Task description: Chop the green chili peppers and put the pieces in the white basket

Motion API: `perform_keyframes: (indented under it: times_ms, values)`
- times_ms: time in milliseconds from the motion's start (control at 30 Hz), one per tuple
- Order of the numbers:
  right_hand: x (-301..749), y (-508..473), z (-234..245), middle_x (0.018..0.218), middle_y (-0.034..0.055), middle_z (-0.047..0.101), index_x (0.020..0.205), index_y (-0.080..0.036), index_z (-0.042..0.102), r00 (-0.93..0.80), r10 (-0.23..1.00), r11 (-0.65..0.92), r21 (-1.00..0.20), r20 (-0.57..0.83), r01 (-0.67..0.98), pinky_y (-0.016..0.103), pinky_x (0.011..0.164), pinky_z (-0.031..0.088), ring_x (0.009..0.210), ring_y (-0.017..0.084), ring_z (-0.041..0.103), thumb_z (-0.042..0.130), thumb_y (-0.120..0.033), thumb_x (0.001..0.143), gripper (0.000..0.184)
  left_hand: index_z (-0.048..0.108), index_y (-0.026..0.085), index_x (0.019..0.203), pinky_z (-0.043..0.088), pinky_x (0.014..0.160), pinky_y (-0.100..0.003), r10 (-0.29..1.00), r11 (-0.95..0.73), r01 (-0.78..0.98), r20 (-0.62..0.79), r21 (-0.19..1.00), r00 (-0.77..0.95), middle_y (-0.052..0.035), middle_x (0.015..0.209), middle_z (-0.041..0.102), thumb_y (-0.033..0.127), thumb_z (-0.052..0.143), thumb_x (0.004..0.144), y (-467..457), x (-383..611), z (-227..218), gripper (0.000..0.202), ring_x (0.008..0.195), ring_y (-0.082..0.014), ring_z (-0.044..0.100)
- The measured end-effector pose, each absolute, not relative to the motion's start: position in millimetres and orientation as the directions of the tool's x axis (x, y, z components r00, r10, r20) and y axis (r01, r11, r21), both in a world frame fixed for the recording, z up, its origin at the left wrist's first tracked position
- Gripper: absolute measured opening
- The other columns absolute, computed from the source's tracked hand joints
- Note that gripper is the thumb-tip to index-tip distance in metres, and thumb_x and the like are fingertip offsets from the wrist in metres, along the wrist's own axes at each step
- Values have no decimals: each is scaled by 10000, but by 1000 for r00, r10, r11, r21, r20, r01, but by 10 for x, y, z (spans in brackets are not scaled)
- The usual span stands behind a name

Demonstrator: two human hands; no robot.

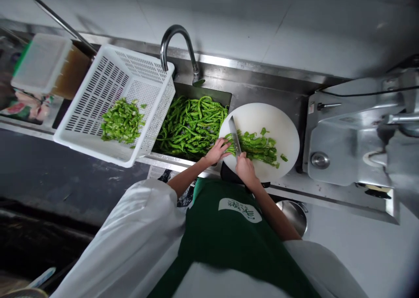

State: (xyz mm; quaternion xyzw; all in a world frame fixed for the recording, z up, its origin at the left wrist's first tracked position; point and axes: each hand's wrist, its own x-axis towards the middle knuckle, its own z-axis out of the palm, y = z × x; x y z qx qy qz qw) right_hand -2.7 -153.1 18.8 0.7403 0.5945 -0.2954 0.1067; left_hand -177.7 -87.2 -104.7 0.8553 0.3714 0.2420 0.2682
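Note:
On the round white cutting board [286, 134] lies a bunch of green chili peppers [258, 147], with cut pieces at its right side. My right hand [246, 171] is wrapped round the handle of a kitchen knife [234, 134], whose blade crosses the bunch near its left end. Left of the blade, my left hand [217, 152] grips the pepper ends at the board's edge, fingers bent over them. Many whole peppers [196, 123] fill the sink basin beside the board. Chopped pepper pieces [122, 121] sit in a white perforated basket [108, 77].
A curved faucet [178, 29] rises behind the pepper basin. Farther left stands a lidded plastic container [44, 64], near raw meat [32, 105]. To the right is another metal sink [337, 145]. A metal pot [294, 217] stands below the counter edge.

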Motion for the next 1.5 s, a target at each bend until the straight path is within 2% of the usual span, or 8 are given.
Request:
perform_keyframes:
  times_ms: [233, 467, 567, 700, 833, 1200, 1400, 1500]
  values:
    - [657, -1619, 152, 1085, 190, 748, 1192, -105, 560, 211, 817, -326, -128, -536, 937, 304, 797, 444, 1056, 280, 722, 355, -290, 1115, 287, 595, 242, 1341, 539, 1135, -510, 772, -563, 475, 227, 676, 593, -125, 1290, 582, 401, 515, 1060, -920, -1235, -1090, 332, 1334, -300, 573]
    - [650, -1682, 440, 1011, 189, 754, 1216, -103, 542, 212, 833, -290, -78, -512, 954, 296, 734, 445, 953, 270, 748, 327, -264, 1112, 288, 610, 226, 1323, 545, 1109, -511, 810, -560, 486, 320, 671, 491, -161, 1342, 569, 450, 681, 964, -970, -1170, -867, 430, 1328, -323, 571]
    - [481, -1690, 480, 997, 191, 755, 1231, -105, 535, 171, 843, -252, -94, -509, 963, 290, 741, 458, 944, 266, 755, 325, -264, 1112, 290, 638, 210, 1241, 560, 1072, -497, 826, -549, 487, 351, 680, 441, -158, 1286, 601, 416, 654, 981, -967, -1288, -849, 332, 1269, -297, 596]
    - [330, -1611, 375, 1019, 194, 758, 1239, -96, 530, 133, 835, -226, -112, -534, 968, 293, 772, 479, 973, 273, 757, 329, -236, 1105, 279, 669, 193, 1099, 593, 1000, -443, 810, -551, 472, 304, 688, 502, -128, 1147, 641, 322, 569, 1026, -911, -1289, -968, 178, 1141, -258, 643]
    - [251, -1435, 253, 1087, 221, 749, 1274, -81, 516, 134, 836, -236, -127, -533, 964, 299, 809, 491, 1021, 278, 750, 306, -238, 1110, 310, 676, 190, 1074, 591, 990, -412, 828, -509, 499, 241, 702, 506, -108, 1120, 643, 252, 525, 1038, -788, -1303, -1024, 168, 1092, -231, 642]
    - [230, -1286, 239, 1131, 219, 745, 1278, -93, 517, 128, 836, -249, -161, -533, 955, 311, 820, 478, 1062, 289, 739, 334, -234, 1103, 289, 709, 191, 962, 555, 965, -431, 823, -514, 520, 220, 682, 524, -91, 1036, 700, 271, 595, 1016, -684, -1385, -935, 149, 1015, -240, 642]
    - [271, -1345, 390, 1108, 213, 750, 1273, -118, 527, 125, 844, -222, -129, -522, 966, 309, 823, 477, 1034, 284, 739, 312, -266, 1102, 313, 693, 203, 983, 530, 958, -435, 929, -370, 563, 298, 739, 219, -90, 1017, 697, 308, 504, 1052, -835, -1548, -831, 227, 1005, -236, 625]
    - [123, -1402, 383, 1096, 216, 752, 1291, -107, 514, 118, 853, -214, -134, -508, 968, 311, 822, 486, 1021, 284, 743, 297, -264, 1102, 327, 696, 200, 1026, 518, 970, -432, 923, -380, 551, 264, 743, 281, -89, 1046, 696, 332, 552, 1031, -938, -1589, -876, 195, 1032, -238, 614]
